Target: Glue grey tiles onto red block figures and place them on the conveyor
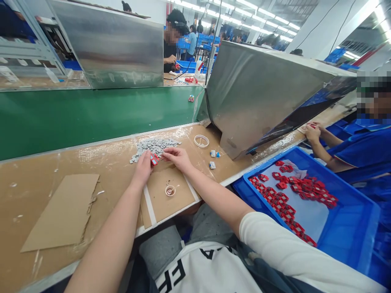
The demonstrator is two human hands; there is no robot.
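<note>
A: Nearest the lens, a white shirt with black lettering and grey trousers are seen, and two bare forearms are stretched out over the brown paper-covered workbench.

B: And at the hands?

A: A small red plastic part is pinched by the left hand, fingers closed on it. The right hand is laid just beside it, fingertips curled at the edge of a heap of small flat grey pieces; whether one is gripped cannot be told.

B: What is set around them?

A: A small round cup is placed on the taped square below the hands, a torn sheet of brown cardboard to the left, a white ring-shaped dish to the right of the heap, and a blue plastic crate of red parts at the bench's right side.

B: What might go wrong?

A: Grey pieces could be scattered by the right fingers, since the heap is loose. The red part could be dropped, being held only at the fingertips.

B: Further off?

A: A green conveyor belt is run behind the bench, with angled sheet-metal guards above it. A co-worker's hands are seen at right.

B: Anything unclear?

A: The red part's shape is too small to be made out, and the cup's contents are not legible.
</note>
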